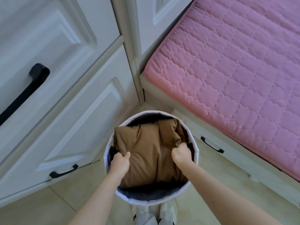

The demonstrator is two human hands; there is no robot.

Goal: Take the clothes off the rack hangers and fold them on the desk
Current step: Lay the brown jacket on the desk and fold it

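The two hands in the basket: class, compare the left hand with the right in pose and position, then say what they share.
The left hand grips the brown garment at its left edge, thumb lying visibly on top; the right hand grips the right edge as a tight fist, no thumb showing. The left hand sits slightly lower in the picture than the right. Both clutch the same garment inside the round basket.

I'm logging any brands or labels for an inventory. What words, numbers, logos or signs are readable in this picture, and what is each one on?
None: no readable text anywhere in this view.
Brown garment, gripped by the left hand and right hand: no tag or print showing.
Round basket: plain rim, no label.
Pink quilted mattress: stitched pattern only.
White cabinet doors and black handles: unmarked.
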